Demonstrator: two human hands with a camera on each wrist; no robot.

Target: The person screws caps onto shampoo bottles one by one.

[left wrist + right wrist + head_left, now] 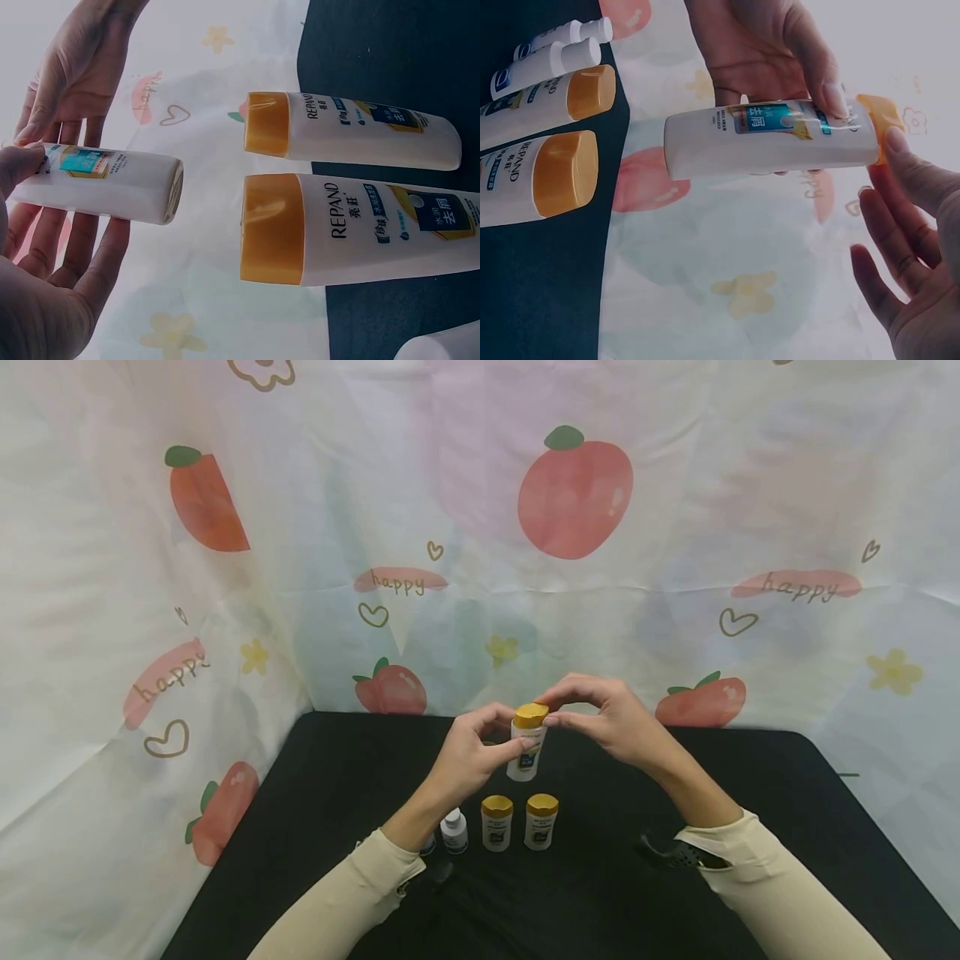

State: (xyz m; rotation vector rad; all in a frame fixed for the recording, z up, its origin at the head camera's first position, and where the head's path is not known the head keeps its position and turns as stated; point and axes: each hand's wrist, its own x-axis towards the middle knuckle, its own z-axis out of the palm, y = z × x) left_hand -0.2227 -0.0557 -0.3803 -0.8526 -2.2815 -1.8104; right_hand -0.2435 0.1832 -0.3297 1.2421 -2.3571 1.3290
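Above the black table, my left hand (465,752) grips a white shampoo bottle (524,767) round its body, thumb across the front label. At the top, my right hand (615,718) pinches the gold cap (883,124) between thumb and fingertips; its other fingers spread apart in the right wrist view. The bottle is nearly upright, tilted slightly, its base off the table. Two matching gold-capped bottles, one on the left (497,825) and one on the right (541,823), stand upright below and nearer. The label's middle is partly covered by the left thumb.
A small white bottle (453,833) stands left of the gold-capped pair. Another white bottle (549,37) beside it is mostly hidden by the left forearm in the head view. A printed cloth backdrop (480,635) rises behind the black table (750,827).
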